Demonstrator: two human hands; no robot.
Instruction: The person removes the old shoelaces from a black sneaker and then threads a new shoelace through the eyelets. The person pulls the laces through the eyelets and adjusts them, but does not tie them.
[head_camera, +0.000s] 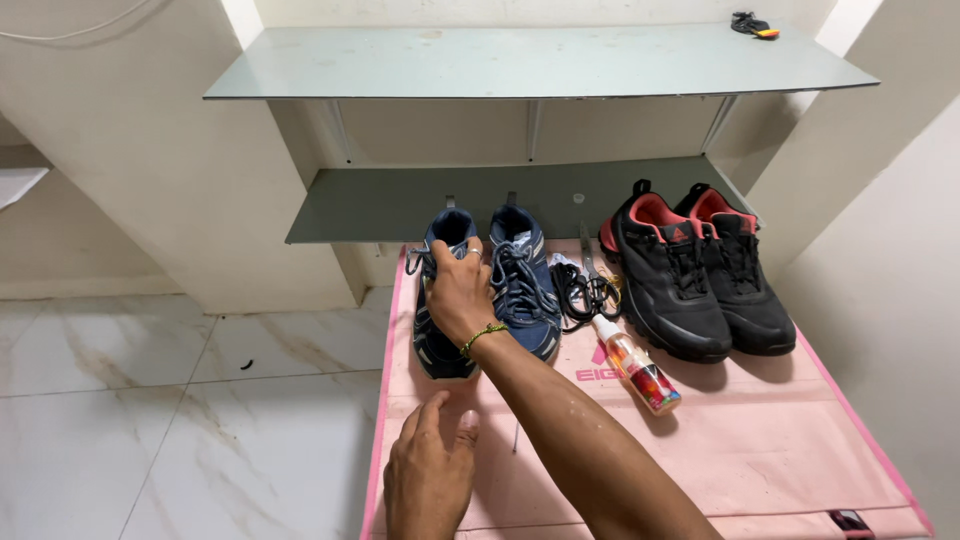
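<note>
On pink mat: right hand grips blue shoe; left hand flat.

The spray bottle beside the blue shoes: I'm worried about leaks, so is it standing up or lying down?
Lying down. The spray bottle rests on its side on the pink mat, white nozzle end toward the black laces. No puddle shows.

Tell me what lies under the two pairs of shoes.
A pink mat lies under the blue shoes and black shoes, also bearing loose laces and a spray bottle. The surface beneath the mat is covered.
</note>
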